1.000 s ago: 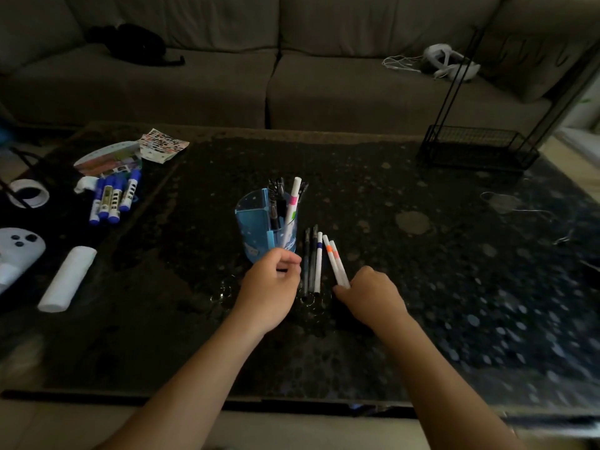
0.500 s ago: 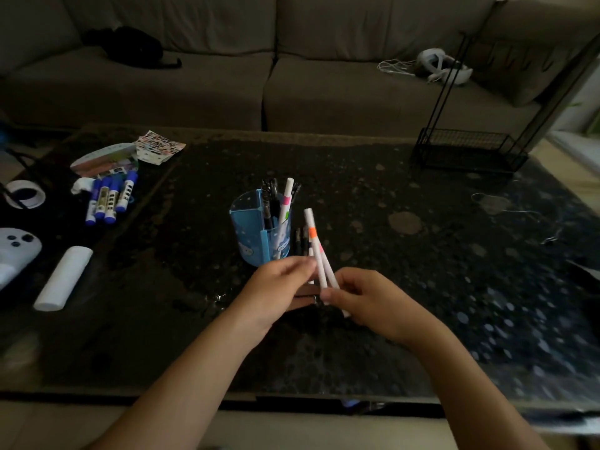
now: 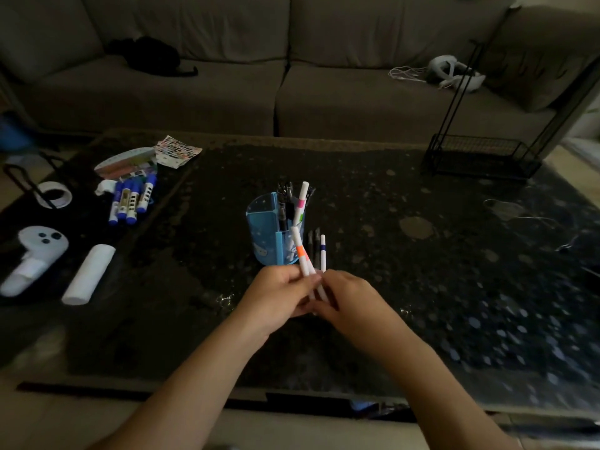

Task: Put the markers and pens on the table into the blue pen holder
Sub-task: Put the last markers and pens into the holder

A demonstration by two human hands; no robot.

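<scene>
Both hands (image 3: 319, 300), fingers gripping white markers (image 3: 303, 259) nr blue pen holder (image 3: 263, 232), no legible labels

Light: dim
Sofa (image 3: 259, 76): grey, behind table
Table (image 3: 422, 287): dark, speckled, glossy
Floor (image 3: 581, 147): pale, far right

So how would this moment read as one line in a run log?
both hands: holding white orange-banded markers | blue plastic pen holder: partly filled | blue-banded white pen, dark pens: on table
</scene>
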